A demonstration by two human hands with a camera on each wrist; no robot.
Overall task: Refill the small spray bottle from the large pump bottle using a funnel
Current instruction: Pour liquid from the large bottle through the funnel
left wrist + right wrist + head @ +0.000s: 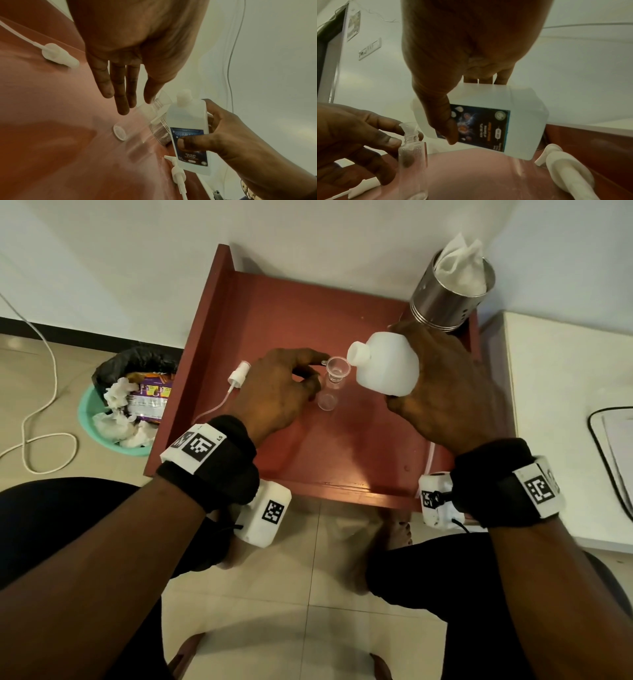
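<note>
Pinch of left hand [274, 392] on spray bottle [412, 155] under funnel [337, 368], right hand [445, 395] wrapped round tilted large bottle [387, 368].

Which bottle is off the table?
The large bottle, held tilted in the right hand; the small bottle stands on the table, funnel in its neck.

Plain home room, tiled floor [325, 611], small red table [342, 446], lined rubbish bin [84, 409]

Steel tin [442, 302] holds tissue [459, 265]; green bin [84, 409] beside red table [291, 313]
</note>
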